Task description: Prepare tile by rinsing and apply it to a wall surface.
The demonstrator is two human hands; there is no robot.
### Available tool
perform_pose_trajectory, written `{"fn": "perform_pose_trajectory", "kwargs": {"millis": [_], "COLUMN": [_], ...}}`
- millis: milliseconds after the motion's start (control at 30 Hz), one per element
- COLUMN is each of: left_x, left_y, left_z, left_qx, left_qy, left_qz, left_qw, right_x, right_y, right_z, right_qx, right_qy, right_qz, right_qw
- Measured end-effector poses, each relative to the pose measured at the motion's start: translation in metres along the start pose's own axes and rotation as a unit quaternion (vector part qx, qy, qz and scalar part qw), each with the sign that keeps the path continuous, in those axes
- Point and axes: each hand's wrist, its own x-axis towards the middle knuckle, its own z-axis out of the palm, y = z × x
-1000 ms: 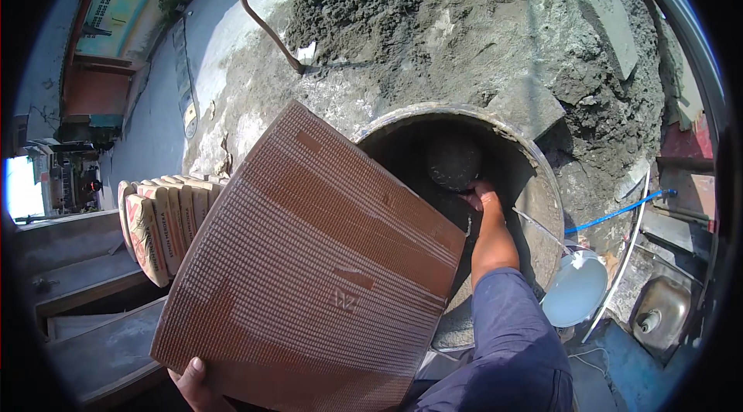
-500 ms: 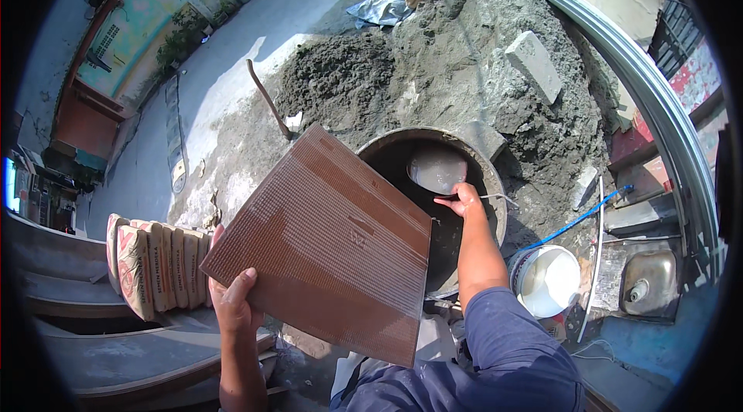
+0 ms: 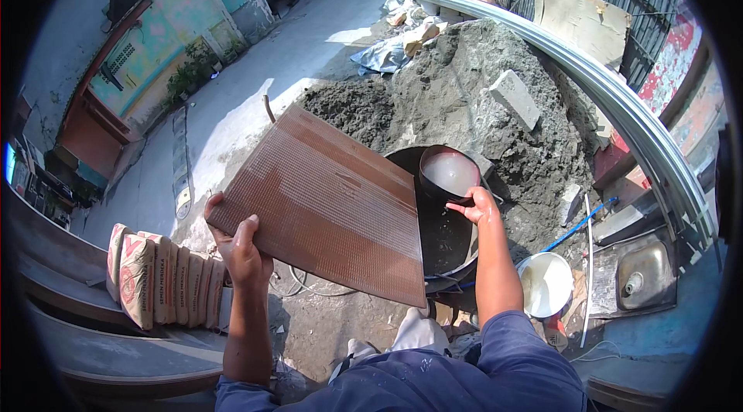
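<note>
My left hand (image 3: 244, 253) is closed on the left corner of a large brown tile (image 3: 325, 207), thumb on top. The tile's ridged, grid-patterned back faces up, tilted, with darker wet-looking patches. Raised beside its right edge is a dark round dipper (image 3: 433, 190) holding cloudy water. My right hand (image 3: 480, 207) grips the dipper at its near side, where the handle is mostly hidden by the fingers. Below the dipper stands a round drum (image 3: 467, 248) with a dark inside, its left part covered by the tile.
Beyond the drum rises a heap of grey sand (image 3: 457, 87) with a concrete block (image 3: 515, 100) on it. At right are a white bucket (image 3: 546, 284), a metal sink (image 3: 647, 276) and a blue hose (image 3: 573, 230). Stacked sacks (image 3: 159, 276) stand at left.
My right hand has lifted the dipper of water up out of the drum toward the tile's right edge. The tile has shifted slightly and flattened in view. The head view has tilted up.
</note>
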Motion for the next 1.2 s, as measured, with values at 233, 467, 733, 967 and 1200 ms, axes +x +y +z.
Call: {"fn": "perform_pose_trajectory", "kwargs": {"millis": [233, 467, 733, 967, 1200], "left_x": [0.018, 0.050, 0.069, 0.074, 0.062], "left_y": [-0.040, -0.068, -0.054, -0.032, -0.063], "left_z": [0.019, 0.026, 0.048, 0.074, 0.097], "left_qx": [0.001, -0.029, -0.077, -0.095, -0.071], "left_qy": [0.036, 0.053, 0.061, 0.048, 0.065], "left_qz": [0.072, 0.062, 0.008, 0.040, 0.123], "left_qw": [0.997, 0.996, 0.995, 0.993, 0.988], "right_x": [-0.046, -0.073, -0.088, -0.085, -0.081], "right_y": [-0.054, -0.081, -0.095, -0.107, -0.112], "right_z": [0.024, 0.021, 0.016, 0.013, 0.013], "right_qx": [-0.009, -0.086, -0.102, -0.092, -0.122], "right_qy": [-0.050, -0.077, -0.069, -0.072, -0.057], "right_qz": [0.046, 0.032, 0.029, 0.027, 0.011], "right_qw": [0.998, 0.993, 0.992, 0.993, 0.991]}}
